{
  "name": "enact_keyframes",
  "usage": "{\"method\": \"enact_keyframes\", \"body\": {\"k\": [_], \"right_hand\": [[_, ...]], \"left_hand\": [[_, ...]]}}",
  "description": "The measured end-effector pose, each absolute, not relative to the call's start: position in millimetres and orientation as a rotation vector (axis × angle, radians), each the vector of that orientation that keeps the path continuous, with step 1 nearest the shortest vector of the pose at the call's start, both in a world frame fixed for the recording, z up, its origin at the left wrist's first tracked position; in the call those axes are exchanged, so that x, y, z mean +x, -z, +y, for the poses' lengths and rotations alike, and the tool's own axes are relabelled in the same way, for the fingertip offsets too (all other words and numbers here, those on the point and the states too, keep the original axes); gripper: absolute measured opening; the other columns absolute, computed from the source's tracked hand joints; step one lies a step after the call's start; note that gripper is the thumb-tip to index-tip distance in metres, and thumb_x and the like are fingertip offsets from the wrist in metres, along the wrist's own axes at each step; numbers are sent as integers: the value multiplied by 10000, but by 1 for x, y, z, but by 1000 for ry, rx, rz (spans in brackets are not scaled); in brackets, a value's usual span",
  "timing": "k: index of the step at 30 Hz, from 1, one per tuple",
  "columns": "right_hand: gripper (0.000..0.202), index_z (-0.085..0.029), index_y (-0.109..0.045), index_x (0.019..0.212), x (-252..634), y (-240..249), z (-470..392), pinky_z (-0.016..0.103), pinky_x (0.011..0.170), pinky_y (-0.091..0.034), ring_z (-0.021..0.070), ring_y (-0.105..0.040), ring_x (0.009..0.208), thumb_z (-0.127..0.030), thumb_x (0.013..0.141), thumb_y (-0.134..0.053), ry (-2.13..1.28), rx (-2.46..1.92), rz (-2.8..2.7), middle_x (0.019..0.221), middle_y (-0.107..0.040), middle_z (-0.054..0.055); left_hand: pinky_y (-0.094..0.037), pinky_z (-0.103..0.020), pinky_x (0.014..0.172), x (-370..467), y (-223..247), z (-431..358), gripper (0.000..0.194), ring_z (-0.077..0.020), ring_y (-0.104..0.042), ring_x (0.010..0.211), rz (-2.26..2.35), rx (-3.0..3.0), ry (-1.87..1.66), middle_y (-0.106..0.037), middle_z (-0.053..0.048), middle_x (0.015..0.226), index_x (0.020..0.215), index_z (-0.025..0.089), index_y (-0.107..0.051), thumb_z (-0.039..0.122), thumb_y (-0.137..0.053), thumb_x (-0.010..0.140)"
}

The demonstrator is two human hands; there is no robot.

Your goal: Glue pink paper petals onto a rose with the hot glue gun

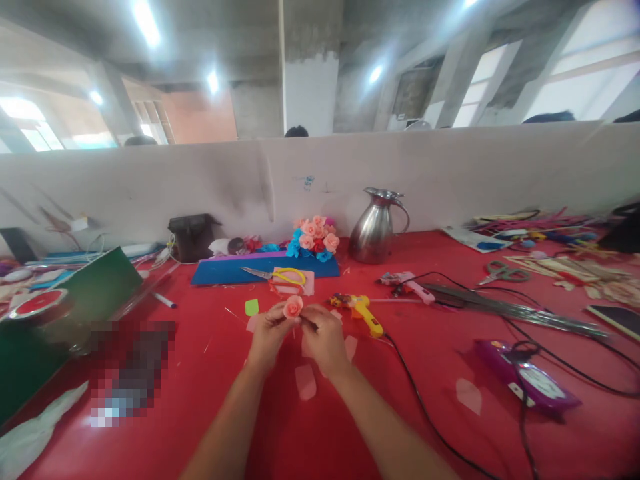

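Observation:
A small pink paper rose [293, 307] is held up over the red table between both hands. My left hand [270, 333] pinches it from the left side, fingers closed. My right hand [324, 335] grips its right side and base, with the fingertips together. Loose pink paper petals [306, 382] lie on the table around and under the hands. Just right of my right hand rests a yellow glue gun [367, 317]. Yellow-handled scissors [280, 275] lie beyond the hands, partly over a blue board [215, 272].
A bunch of pink and blue paper flowers [315, 239] and a steel jug [375, 227] stand at the back. On the right are a pink glue gun [417, 290], black cables, grey scissors [503, 273] and a purple packet [530, 380]. A green board [117, 280] stands left.

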State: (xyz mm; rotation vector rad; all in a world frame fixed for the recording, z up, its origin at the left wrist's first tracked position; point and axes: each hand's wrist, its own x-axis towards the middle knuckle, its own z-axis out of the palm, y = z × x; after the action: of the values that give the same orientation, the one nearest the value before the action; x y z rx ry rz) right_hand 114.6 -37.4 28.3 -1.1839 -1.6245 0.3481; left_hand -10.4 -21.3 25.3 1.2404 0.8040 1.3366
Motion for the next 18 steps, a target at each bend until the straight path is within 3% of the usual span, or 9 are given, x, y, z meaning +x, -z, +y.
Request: {"method": "enact_keyframes", "body": {"k": [8, 13, 18], "right_hand": [[248, -197, -681, 785, 113, -33, -39, 285, 706, -465, 180, -606, 777, -54, 748, -482, -407, -1110, -1621, 821, -662, 50], [200, -192, -673, 777, 112, -32, -38, 271, 683, -461, 173, -604, 741, -73, 748, -515, -426, -1133, -1610, 781, -651, 43], [161, -210, -676, 763, 110, -32, -40, 268, 663, -473, 168, -615, 718, -153, 797, -529, -412, -1148, -1604, 790, -675, 42]], "left_hand": [[-442, -340, 858, -11, -28, -21, 195, -203, -583, 908, 788, 1287, -1388, -657, -69, 950, 841, 185, -727, 222, -691, 653], [-419, -361, 909, -10, -28, -22, 196, -226, -565, 990, 818, 1262, -1384, -654, -82, 988, 835, 178, -728, 233, -692, 651], [-445, -362, 872, -9, -28, -23, 193, -209, -603, 888, 904, 1211, -1385, -682, -68, 869, 811, 169, -731, 266, -688, 650]]}}
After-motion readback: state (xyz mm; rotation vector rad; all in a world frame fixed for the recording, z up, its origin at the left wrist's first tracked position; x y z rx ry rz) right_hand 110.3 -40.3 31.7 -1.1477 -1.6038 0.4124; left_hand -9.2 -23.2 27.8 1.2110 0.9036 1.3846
